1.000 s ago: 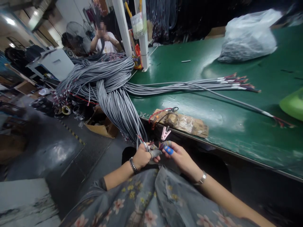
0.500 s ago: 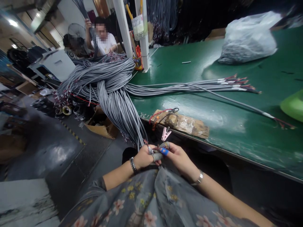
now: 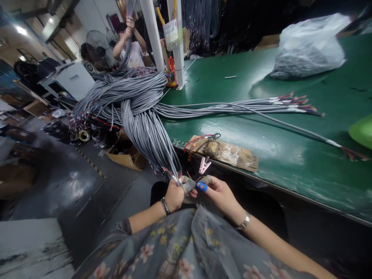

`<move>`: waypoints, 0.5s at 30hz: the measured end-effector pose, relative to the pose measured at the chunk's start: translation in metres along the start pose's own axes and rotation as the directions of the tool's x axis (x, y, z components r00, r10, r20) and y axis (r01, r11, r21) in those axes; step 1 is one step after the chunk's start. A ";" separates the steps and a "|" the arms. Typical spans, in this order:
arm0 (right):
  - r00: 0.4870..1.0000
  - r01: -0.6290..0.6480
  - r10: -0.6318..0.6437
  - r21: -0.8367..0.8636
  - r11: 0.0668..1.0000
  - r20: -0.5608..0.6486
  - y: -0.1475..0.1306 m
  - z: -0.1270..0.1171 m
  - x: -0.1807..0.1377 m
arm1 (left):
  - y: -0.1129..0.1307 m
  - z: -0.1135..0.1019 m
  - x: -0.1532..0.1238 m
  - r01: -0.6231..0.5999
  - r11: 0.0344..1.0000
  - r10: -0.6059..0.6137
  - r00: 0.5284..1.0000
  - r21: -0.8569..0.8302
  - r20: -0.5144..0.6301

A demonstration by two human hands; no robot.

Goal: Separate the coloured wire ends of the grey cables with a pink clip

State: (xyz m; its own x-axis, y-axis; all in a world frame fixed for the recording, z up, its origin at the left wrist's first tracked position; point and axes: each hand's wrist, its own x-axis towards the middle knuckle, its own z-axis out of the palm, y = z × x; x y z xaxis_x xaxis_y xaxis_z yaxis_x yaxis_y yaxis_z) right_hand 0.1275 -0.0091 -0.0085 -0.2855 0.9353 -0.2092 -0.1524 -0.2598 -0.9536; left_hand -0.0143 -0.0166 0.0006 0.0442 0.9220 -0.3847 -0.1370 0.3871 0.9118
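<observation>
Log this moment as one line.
left hand: holds gray cable end | right hand: pinches thin wire | pink clip: near bench edge | wooden board: on bench

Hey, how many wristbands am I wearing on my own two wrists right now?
2: a dark wristband just behind your left hand, and a silver wristband just behind your right hand. No others appear to be hidden there.
</observation>
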 end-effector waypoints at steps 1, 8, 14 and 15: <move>1.000 0.013 -0.013 -0.015 1.000 -0.003 -0.001 0.000 -0.001 | 0.000 0.000 0.000 0.000 1.000 0.000 1.000 0.005 -0.007; 0.997 0.064 -0.066 -0.060 0.996 -0.036 0.001 -0.003 0.007 | -0.002 -0.005 0.002 0.023 0.991 -0.037 0.993 0.129 0.113; 0.999 0.032 -0.031 0.017 0.999 -0.038 0.007 0.002 0.008 | -0.003 -0.005 0.001 -0.001 0.996 -0.004 0.998 0.095 0.061; 0.999 0.014 -0.012 0.057 0.998 -0.041 0.008 0.002 0.007 | -0.003 -0.004 0.001 -0.012 0.998 0.011 1.000 0.065 0.019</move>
State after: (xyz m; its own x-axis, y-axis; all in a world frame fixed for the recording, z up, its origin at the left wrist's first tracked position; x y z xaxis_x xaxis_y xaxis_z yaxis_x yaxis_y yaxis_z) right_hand 0.1223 -0.0053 -0.0166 -0.2447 0.9473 -0.2069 -0.2097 -0.2600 -0.9425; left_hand -0.0180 -0.0165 -0.0031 0.0613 0.9262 -0.3721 -0.0731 0.3760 0.9237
